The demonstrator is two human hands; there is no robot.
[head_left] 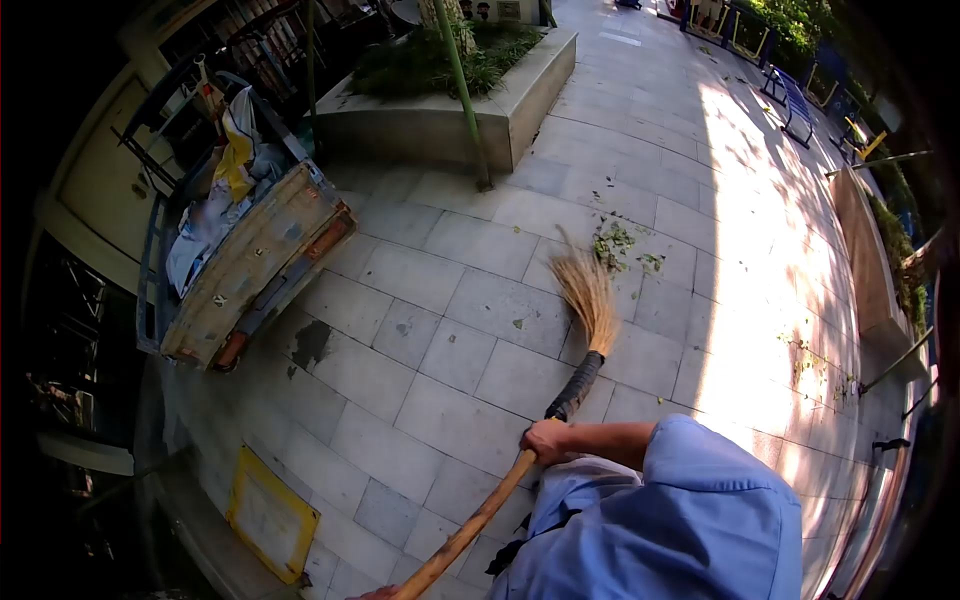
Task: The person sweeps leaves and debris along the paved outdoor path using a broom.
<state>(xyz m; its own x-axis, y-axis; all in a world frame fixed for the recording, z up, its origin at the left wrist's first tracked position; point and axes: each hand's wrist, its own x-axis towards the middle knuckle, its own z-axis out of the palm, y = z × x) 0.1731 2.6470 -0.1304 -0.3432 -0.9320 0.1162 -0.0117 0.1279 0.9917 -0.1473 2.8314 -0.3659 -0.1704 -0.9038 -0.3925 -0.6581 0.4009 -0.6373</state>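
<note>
A: Grip state?

B: We record the right hand (pixel 545 441) closed around the straw broom (pixel 583 300), just below its dark-wrapped neck. The left hand (pixel 376 594) shows only at the bottom edge, by the handle; we cannot tell its grip.

A: Broom position?

B: Bristles out ahead of us, low over or on the stone paving (pixel 430 405), beside a loose clump of green leaves (pixel 612 245). Contact unclear.

A: Progress?

B: Partial, in our judgement. One clump lies roughly together; scattered leaves (pixel 805 365) lie ungathered on the sunlit side, and we note stray bits on the shaded slabs towards the loaded cart (pixel 255 270).
</note>
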